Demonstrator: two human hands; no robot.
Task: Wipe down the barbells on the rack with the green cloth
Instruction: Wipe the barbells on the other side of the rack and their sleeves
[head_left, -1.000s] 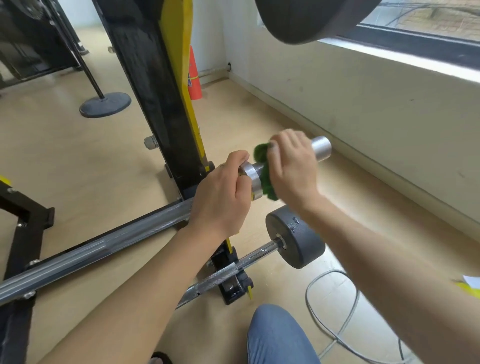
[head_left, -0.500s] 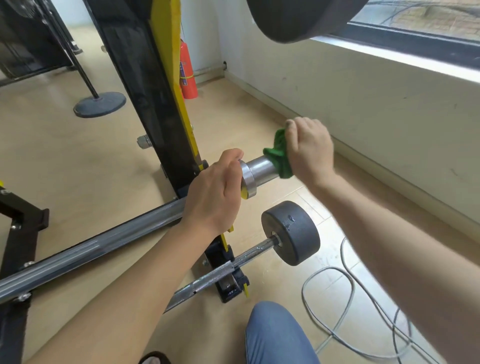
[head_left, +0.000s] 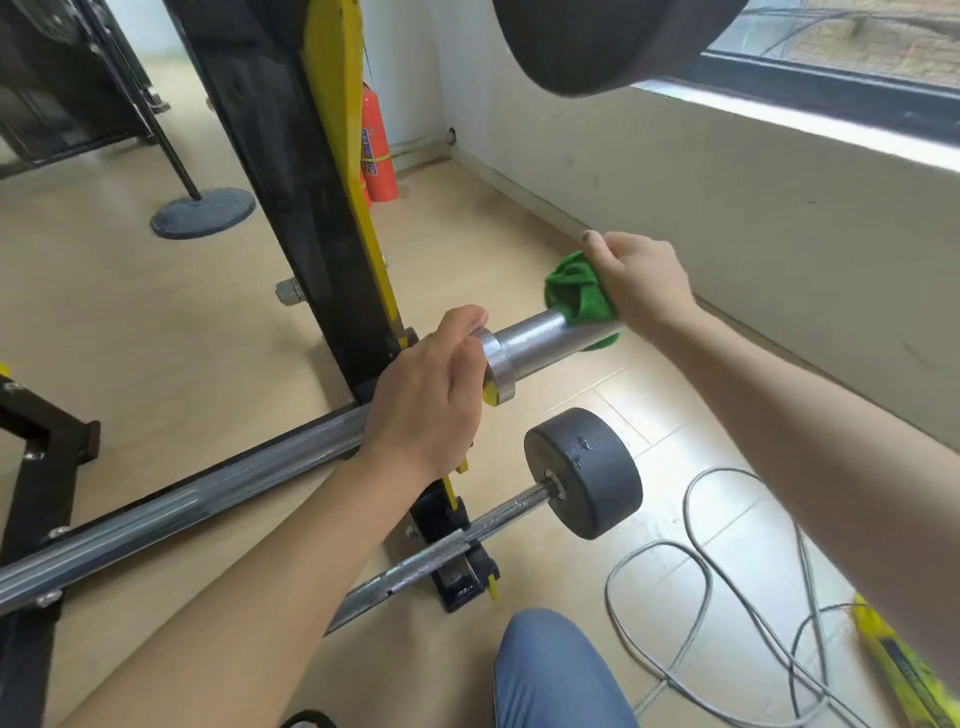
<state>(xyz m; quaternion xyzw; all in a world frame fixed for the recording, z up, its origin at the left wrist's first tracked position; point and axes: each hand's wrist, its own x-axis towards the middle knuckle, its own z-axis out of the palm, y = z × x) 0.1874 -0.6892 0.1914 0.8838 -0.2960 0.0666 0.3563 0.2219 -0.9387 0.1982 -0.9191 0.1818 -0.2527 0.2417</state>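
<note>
Left hand clamped on the barbell at its collar, steadying. Right hand pinching the green cloth over the sleeve's outer end. Best wrapped fully round, twisted while drawn along, covering the end face too.

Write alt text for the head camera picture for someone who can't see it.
A right hand grips a green cloth around the end of a steel barbell sleeve, while the left hand holds the bar at its collar. A lower barbell carries a small black weight plate.
</note>
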